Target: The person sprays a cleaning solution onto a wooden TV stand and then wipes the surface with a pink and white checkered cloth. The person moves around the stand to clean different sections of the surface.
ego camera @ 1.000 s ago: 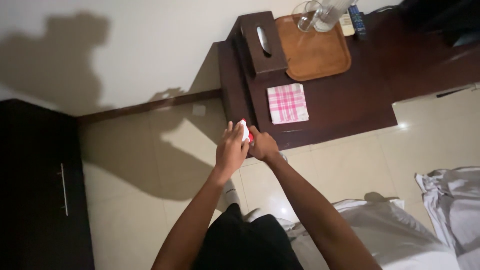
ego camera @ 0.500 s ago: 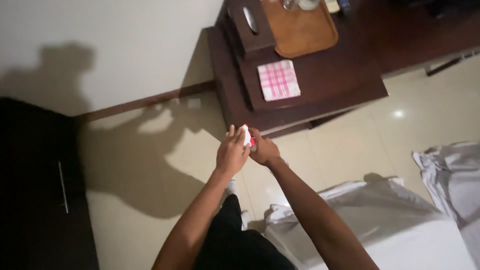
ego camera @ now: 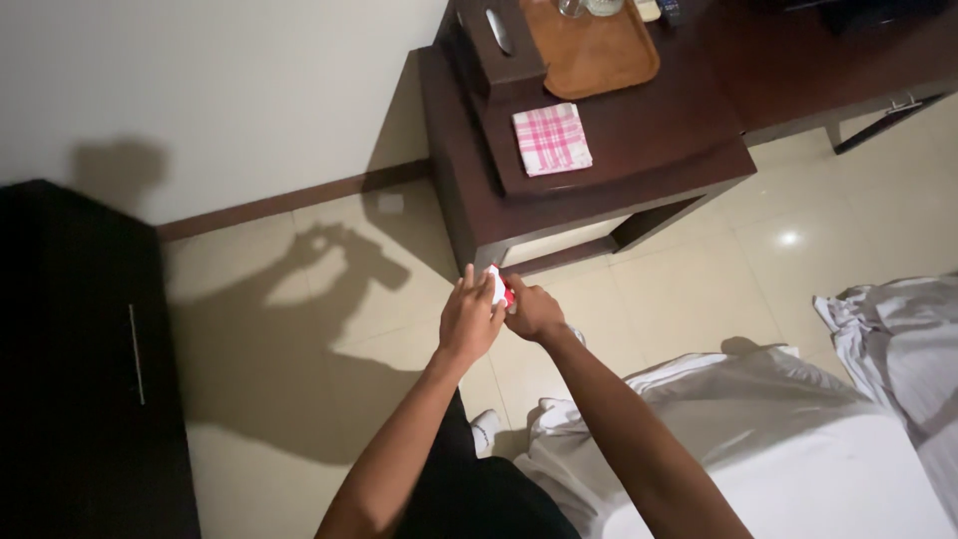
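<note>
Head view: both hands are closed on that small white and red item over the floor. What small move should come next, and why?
Probably a small parting or twist of the hands. The left hand and right hand pinch the small white and red item between them, clear of the dark wooden table. What the item is stays unclear, so this is a guess.

View tilted down: table shifted up-frame, hands with the small white-red item seen lower, more white cloth revealed.
</note>
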